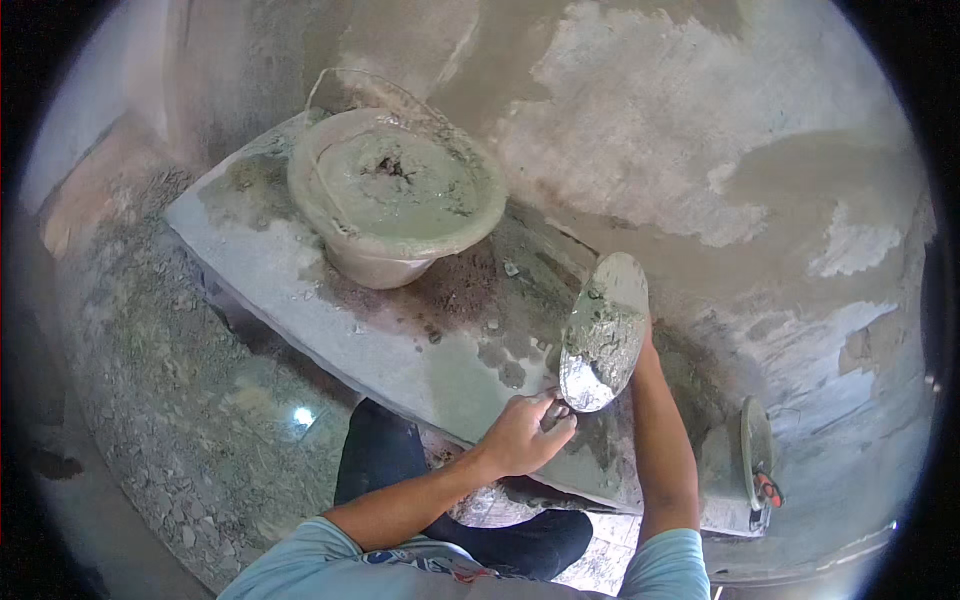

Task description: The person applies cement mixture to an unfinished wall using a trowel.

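Observation:
An oval metal blade (603, 315), smeared with grey-green mortar, is held upright over the right part of a concrete slab. My right hand (644, 340) is mostly hidden behind it and appears to grip it. Just below the blade's lower end, my left hand (535, 435) has its fingers slightly bent and apart, the fingertips close to the metal edge; whether they touch it is unclear. A wide pale bucket (370, 262) with a wire handle stands on the slab (420, 370), full nearly to its rim with wet mortar.
A mottled, partly plastered wall (690, 120) rises behind the slab. At the right end lie a grey rimmed object (757, 435) and an orange-and-black tool (768, 489). Rubble (200, 450) covers the floor at the left. My dark-clad legs (380, 450) are below the slab's front edge.

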A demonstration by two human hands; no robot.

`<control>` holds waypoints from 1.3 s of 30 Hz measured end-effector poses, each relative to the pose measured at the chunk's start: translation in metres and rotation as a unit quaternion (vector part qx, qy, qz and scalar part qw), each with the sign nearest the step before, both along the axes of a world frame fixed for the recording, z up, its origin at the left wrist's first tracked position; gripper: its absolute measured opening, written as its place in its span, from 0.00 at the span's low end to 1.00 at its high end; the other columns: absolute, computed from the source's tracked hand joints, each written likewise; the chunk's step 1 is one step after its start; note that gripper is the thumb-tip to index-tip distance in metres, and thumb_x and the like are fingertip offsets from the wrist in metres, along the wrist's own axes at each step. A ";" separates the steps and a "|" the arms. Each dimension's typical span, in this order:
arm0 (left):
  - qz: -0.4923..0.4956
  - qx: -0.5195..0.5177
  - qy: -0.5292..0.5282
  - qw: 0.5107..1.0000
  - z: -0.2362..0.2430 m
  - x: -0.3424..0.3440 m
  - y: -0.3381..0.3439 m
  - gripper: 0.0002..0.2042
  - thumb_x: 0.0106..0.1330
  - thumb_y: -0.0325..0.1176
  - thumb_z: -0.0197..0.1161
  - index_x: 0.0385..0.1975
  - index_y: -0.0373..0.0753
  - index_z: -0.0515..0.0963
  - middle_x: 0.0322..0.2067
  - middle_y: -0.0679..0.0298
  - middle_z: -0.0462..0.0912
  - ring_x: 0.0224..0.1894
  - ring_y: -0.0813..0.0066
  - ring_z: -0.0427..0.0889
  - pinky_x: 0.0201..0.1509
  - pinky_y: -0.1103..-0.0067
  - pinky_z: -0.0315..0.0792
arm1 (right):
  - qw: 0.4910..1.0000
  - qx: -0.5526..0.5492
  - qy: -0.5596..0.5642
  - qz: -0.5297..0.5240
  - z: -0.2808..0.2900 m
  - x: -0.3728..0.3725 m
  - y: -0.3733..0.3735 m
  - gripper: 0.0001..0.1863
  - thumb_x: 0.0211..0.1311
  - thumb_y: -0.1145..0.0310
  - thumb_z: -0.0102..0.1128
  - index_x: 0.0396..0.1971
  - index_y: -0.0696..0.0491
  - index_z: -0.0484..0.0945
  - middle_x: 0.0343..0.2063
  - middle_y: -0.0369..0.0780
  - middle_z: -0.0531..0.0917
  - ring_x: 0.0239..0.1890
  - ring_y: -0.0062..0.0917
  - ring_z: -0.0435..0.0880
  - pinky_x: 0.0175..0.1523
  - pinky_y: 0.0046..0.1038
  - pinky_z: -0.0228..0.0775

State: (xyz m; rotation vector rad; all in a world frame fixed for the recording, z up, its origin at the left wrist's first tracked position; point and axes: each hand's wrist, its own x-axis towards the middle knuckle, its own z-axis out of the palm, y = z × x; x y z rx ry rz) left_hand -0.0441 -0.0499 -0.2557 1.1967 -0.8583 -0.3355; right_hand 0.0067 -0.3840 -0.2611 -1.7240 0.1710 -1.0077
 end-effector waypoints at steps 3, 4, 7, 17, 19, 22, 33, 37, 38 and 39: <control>0.077 0.010 0.012 0.997 -0.011 0.015 0.025 0.12 0.64 0.35 0.64 0.39 0.31 0.79 0.28 0.53 0.83 0.30 0.65 0.83 0.37 0.72 0.74 | 0.719 -0.562 0.395 -0.100 0.054 0.049 0.134 0.13 0.68 0.61 0.56 0.33 0.57 0.79 0.25 0.46 0.79 0.28 0.41 0.77 0.36 0.45 0.66; 0.066 0.008 0.019 0.998 -0.010 0.013 0.022 0.13 0.63 0.35 0.63 0.38 0.29 0.78 0.29 0.48 0.83 0.32 0.55 0.83 0.37 0.68 0.74 | 0.715 -0.566 0.397 -0.105 0.067 0.046 0.148 0.13 0.68 0.61 0.56 0.33 0.57 0.79 0.25 0.46 0.79 0.28 0.41 0.77 0.36 0.45 0.66; 0.072 0.012 0.019 0.997 -0.010 0.008 0.020 0.14 0.63 0.35 0.63 0.36 0.27 0.78 0.30 0.43 0.83 0.34 0.45 0.84 0.37 0.64 0.73 | 0.757 -0.603 0.235 -0.092 0.073 0.052 0.160 0.15 0.67 0.58 0.57 0.31 0.56 0.77 0.21 0.45 0.75 0.25 0.40 0.72 0.33 0.44 0.63; 0.062 0.016 0.003 0.998 -0.010 0.010 0.018 0.13 0.63 0.36 0.64 0.39 0.31 0.80 0.33 0.48 0.85 0.38 0.51 0.86 0.41 0.68 0.75 | 0.722 -0.572 0.370 -0.124 0.053 0.112 0.097 0.15 0.62 0.58 0.63 0.33 0.56 0.85 0.32 0.54 0.83 0.38 0.48 0.84 0.45 0.47 0.74; 0.059 0.023 0.017 0.998 -0.014 0.009 0.019 0.13 0.63 0.36 0.64 0.39 0.31 0.80 0.33 0.47 0.84 0.38 0.50 0.85 0.42 0.67 0.75 | 0.718 -0.568 0.379 -0.134 0.057 0.111 0.096 0.15 0.62 0.57 0.62 0.33 0.56 0.85 0.35 0.54 0.84 0.41 0.49 0.84 0.48 0.47 0.75; 0.057 0.037 0.025 0.997 -0.013 0.010 0.020 0.14 0.63 0.36 0.64 0.40 0.31 0.80 0.33 0.47 0.84 0.38 0.50 0.85 0.42 0.68 0.75 | 0.733 -0.549 0.401 -0.041 0.066 0.101 0.077 0.17 0.62 0.56 0.58 0.39 0.55 0.78 0.39 0.53 0.82 0.49 0.49 0.81 0.53 0.46 0.74; 0.042 0.022 0.007 0.999 -0.017 0.012 0.015 0.13 0.62 0.34 0.64 0.41 0.31 0.78 0.30 0.48 0.84 0.32 0.56 0.85 0.39 0.70 0.74 | 0.734 -0.560 0.377 -0.071 0.107 0.045 0.124 0.16 0.66 0.57 0.56 0.42 0.54 0.82 0.39 0.50 0.84 0.46 0.46 0.82 0.51 0.44 0.73; 0.044 0.012 0.004 0.999 -0.011 0.011 0.017 0.16 0.62 0.37 0.62 0.38 0.27 0.78 0.31 0.40 0.82 0.37 0.41 0.82 0.39 0.61 0.73 | 0.704 -0.634 0.312 -0.074 0.075 0.071 0.124 0.14 0.65 0.59 0.58 0.37 0.55 0.84 0.32 0.49 0.85 0.38 0.45 0.83 0.43 0.45 0.73; 0.050 0.010 0.010 0.999 -0.012 0.010 0.014 0.14 0.62 0.36 0.63 0.37 0.29 0.79 0.31 0.43 0.83 0.35 0.47 0.84 0.38 0.65 0.73 | 0.705 -0.632 0.319 -0.044 0.065 0.082 0.110 0.15 0.66 0.57 0.57 0.39 0.54 0.83 0.32 0.49 0.83 0.38 0.46 0.81 0.42 0.46 0.71; 0.061 0.012 0.017 0.998 -0.015 0.010 0.014 0.12 0.62 0.35 0.64 0.37 0.31 0.79 0.31 0.46 0.84 0.33 0.53 0.86 0.38 0.68 0.74 | 0.707 -0.633 0.314 -0.040 0.060 0.087 0.116 0.15 0.66 0.57 0.57 0.39 0.54 0.83 0.32 0.49 0.83 0.38 0.46 0.81 0.42 0.46 0.71</control>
